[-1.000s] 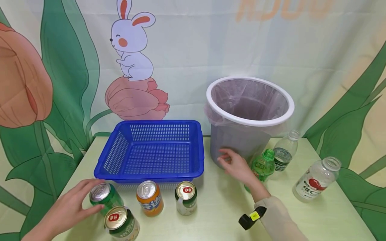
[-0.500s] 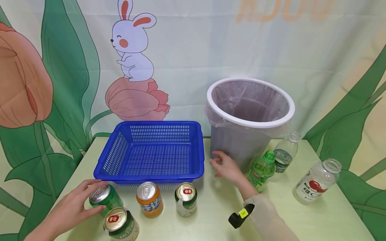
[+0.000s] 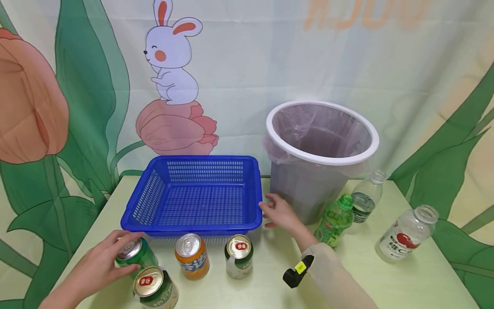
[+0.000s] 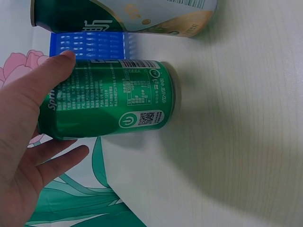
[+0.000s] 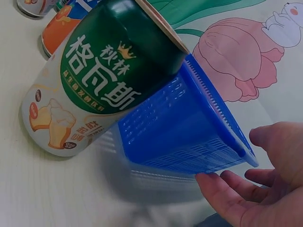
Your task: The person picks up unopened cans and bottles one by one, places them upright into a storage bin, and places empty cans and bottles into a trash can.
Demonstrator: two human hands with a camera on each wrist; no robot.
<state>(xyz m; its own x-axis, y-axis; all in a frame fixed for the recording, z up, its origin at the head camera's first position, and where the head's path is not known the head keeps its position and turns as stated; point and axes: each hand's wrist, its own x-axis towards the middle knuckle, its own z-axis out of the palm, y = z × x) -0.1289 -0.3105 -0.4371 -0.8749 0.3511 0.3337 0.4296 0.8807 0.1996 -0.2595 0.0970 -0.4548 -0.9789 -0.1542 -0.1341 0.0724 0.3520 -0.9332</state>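
My left hand is around the upper part of a green Sprite can, thumb on one side and fingers on the other; the can stands on the table. A green-and-white kvass can stands close in front of it. At the right side of a blue plastic basket is my right hand, its fingers parted and bent a little. In the right wrist view its thumb and fingertips lie close to the basket's rim; I cannot tell whether they touch.
An orange soda can and another kvass can stand before the basket. Behind is a grey lined bin. To the right stand a green bottle, a clear bottle and a clear wide-mouthed bottle.
My right hand has moved left, from in front of the bin to the basket's right side. My left hand has stayed around the Sprite can, almost still.
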